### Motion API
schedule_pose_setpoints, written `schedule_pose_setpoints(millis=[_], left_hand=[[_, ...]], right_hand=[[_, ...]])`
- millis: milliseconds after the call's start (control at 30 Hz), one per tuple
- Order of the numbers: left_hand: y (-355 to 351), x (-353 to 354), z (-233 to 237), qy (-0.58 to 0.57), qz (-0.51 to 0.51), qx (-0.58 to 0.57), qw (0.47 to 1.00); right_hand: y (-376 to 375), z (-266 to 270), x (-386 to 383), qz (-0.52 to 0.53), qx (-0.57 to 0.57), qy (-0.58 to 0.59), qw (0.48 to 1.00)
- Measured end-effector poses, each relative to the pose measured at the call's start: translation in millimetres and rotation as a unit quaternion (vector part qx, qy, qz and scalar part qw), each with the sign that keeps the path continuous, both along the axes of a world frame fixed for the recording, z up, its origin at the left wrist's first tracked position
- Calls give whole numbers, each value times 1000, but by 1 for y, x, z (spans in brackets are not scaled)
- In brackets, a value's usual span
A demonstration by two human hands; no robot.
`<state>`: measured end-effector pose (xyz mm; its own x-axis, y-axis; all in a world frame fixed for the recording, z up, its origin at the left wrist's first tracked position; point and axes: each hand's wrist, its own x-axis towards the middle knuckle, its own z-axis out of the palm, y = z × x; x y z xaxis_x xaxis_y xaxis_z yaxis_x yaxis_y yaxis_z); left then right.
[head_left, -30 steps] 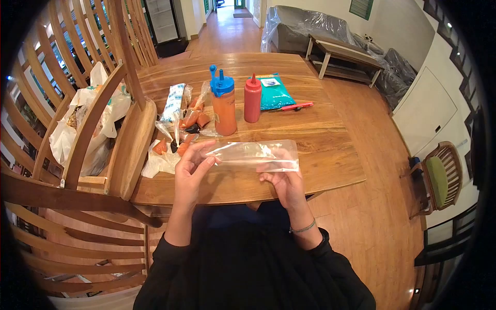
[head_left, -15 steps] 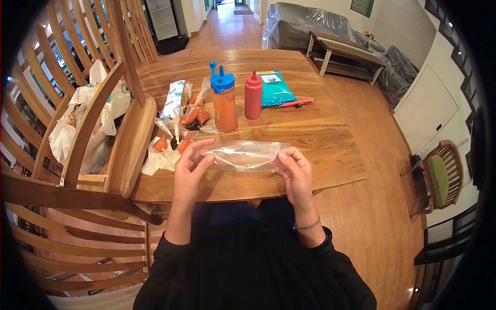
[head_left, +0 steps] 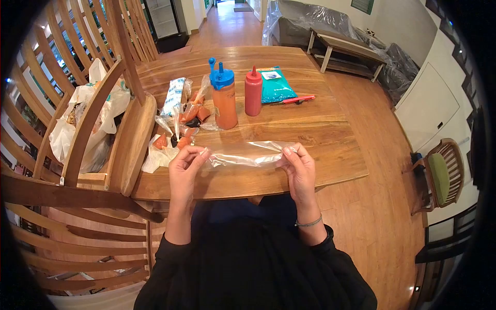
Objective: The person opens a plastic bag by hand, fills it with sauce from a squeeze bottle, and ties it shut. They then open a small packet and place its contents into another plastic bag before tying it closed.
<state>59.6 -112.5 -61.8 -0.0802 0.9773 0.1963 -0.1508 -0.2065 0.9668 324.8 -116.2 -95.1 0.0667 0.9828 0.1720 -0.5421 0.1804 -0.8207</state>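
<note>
A clear plastic bag (head_left: pixel 248 155) is stretched sideways between my hands above the near part of the table. My left hand (head_left: pixel 187 164) pinches its left end between thumb and fingers. Its right end is pinched in my right hand (head_left: pixel 298 166). Beyond the bag stand an orange-filled squeeze bottle (head_left: pixel 225 106) with a blue cap and a red squeeze bottle (head_left: pixel 253 94). Small knotted bags of orange-red sauce (head_left: pixel 191 111) lie left of the bottles, some close to my left hand.
A teal packet (head_left: pixel 278 85) and a red-handled cutter (head_left: pixel 298 99) lie behind the red bottle. A blue-and-white packet (head_left: pixel 174 96) is at the left. On a wooden chair (head_left: pixel 132 139) beside the table (head_left: pixel 320 134) sits a white plastic bag (head_left: pixel 111 101).
My hands have moved slightly apart, pulling the plastic bag longer and narrower. My left fingers have closed into a tighter pinch on its end.
</note>
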Motion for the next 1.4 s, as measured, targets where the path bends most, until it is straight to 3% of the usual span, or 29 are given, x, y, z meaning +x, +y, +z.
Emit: schedule_pose_setpoints(millis=[33,133,233,333,433,633,733,967,1067,1167,1267,1367,1400], left_hand=[[-1,0,-1,0,3,3,1000],[0,2,-7,-4,10,20,1000],[-3,12,-7,-41,21,30,998],[-10,29,-10,-65,5,17,998],[-14,46,-23,-68,-43,22,997],[-17,54,-29,-30,-98,31,994],[-20,51,-26,-68,-153,-44,985],[-19,47,-37,-30,-224,36,974],[-21,46,-45,-189,-257,-28,947],[-23,52,-37,-253,-252,-87,930],[-23,60,-23,-206,-236,-47,949],[-18,61,-27,-79,-184,-33,979],[-11,64,-38,-54,-118,0,992]], right_hand=[[0,0,0,13,0,5,1000],[-3,16,-20,-117,-6,-40,992],[-2,11,-32,-283,75,-155,944],[-11,-5,-33,-231,137,-317,910],[-23,8,-49,-61,151,-347,924],[-16,-2,-49,-54,129,-296,945],[-14,-4,-46,-66,96,-225,967],[-16,-7,-47,-54,48,-224,972],[-20,-3,-51,-49,45,-225,972],[-22,-2,-55,-28,37,-131,990],[-23,-2,-58,-15,10,-62,998],[-23,-8,-58,28,-26,9,999],[-25,-9,-60,52,-24,3,998]])
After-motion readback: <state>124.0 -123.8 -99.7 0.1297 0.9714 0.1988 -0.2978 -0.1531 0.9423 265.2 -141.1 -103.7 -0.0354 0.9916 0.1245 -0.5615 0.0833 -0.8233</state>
